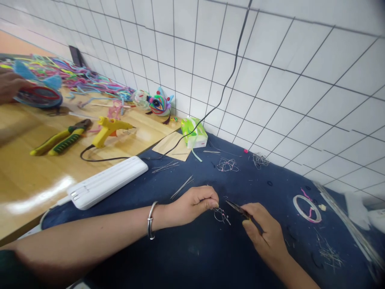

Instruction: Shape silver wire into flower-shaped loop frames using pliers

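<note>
My left hand (192,204), with a silver bangle at the wrist, is closed in a pinch on a small wire piece (221,216) with tiny pinkish beads, which hangs below the fingertips. To its right, my right hand (264,230) is wrapped round a pair of small dark-jawed pliers (237,208). The pliers' tips point left toward the wire piece, with a small gap between them. Both hands are above a dark blue cloth (192,257).
A white power bank (108,182), yellow glue gun (110,129) and large pliers (61,138) lie left. Farther back are a tissue pack (194,132), coiled wire (227,165) and a black cable (222,94). A white ring (296,206) is right. Another person's hand (10,85) holds a blue craft (39,96).
</note>
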The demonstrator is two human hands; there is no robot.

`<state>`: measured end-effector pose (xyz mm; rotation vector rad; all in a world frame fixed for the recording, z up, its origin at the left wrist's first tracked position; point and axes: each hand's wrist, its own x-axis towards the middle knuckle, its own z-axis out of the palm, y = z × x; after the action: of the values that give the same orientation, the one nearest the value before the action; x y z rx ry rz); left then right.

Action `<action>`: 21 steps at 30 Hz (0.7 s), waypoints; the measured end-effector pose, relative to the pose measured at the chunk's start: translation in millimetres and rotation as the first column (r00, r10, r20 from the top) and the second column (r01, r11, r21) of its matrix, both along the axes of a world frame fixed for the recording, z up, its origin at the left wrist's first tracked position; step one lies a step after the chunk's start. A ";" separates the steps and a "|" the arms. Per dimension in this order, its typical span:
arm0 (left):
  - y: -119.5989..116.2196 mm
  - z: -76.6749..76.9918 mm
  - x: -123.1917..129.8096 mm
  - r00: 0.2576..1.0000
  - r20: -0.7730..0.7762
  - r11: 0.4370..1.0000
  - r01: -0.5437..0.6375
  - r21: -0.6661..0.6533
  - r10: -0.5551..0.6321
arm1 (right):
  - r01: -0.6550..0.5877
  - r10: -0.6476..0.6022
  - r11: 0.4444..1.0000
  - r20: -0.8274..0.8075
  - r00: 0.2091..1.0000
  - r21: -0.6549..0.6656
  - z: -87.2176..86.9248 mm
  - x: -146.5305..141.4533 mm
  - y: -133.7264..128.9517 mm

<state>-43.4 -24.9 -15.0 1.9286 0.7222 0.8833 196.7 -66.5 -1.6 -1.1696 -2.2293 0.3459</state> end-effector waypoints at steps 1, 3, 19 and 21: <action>0.2 0.4 -0.5 1.000 -0.003 1.000 -0.002 0.013 0.002 | -0.010 0.009 1.000 0.045 0.999 0.027 -0.2 0.8 0.9; 0.4 0.7 -1.3 1.000 -0.003 0.999 -0.011 0.037 0.011 | -0.042 0.028 0.994 0.138 0.990 0.102 -1.4 1.2 1.5; -0.8 -4.5 0.3 0.994 -0.010 0.985 -0.107 0.136 0.110 | -0.038 -0.094 0.930 0.337 0.937 0.365 6.2 -6.7 -8.6; -1.5 -4.5 0.7 0.992 -0.009 0.983 -0.123 0.137 0.125 | -0.031 -0.119 0.913 0.340 0.933 0.406 6.9 -8.6 -10.7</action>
<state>-42.8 -26.4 -19.5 2.0310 0.8182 1.0165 188.1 -77.2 5.3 -1.1149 -2.4151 -0.3724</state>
